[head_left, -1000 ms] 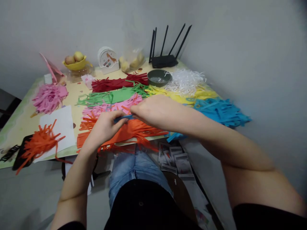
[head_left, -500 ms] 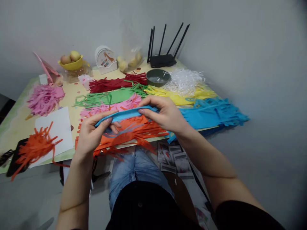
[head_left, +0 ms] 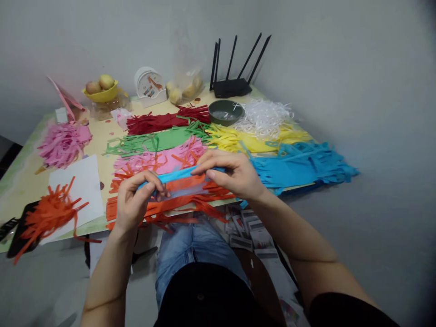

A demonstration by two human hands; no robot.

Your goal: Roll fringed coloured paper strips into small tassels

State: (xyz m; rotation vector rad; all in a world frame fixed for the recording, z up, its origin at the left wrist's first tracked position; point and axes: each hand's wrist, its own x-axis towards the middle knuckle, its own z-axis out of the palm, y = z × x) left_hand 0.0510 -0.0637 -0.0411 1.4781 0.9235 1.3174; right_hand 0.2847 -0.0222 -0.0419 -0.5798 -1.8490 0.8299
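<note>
Both hands are pinching one blue paper strip [head_left: 180, 174] and holding it stretched level above the near edge of the tabletop [head_left: 102, 131]: the left hand [head_left: 134, 204] is gripping its left end, the right hand [head_left: 235, 175] is closing thumb and fingers on its right end. Orange strips [head_left: 177, 200] are lying right beneath, pink strips [head_left: 160, 161] just behind, a blue pile [head_left: 299, 163] spreading to the right.
</note>
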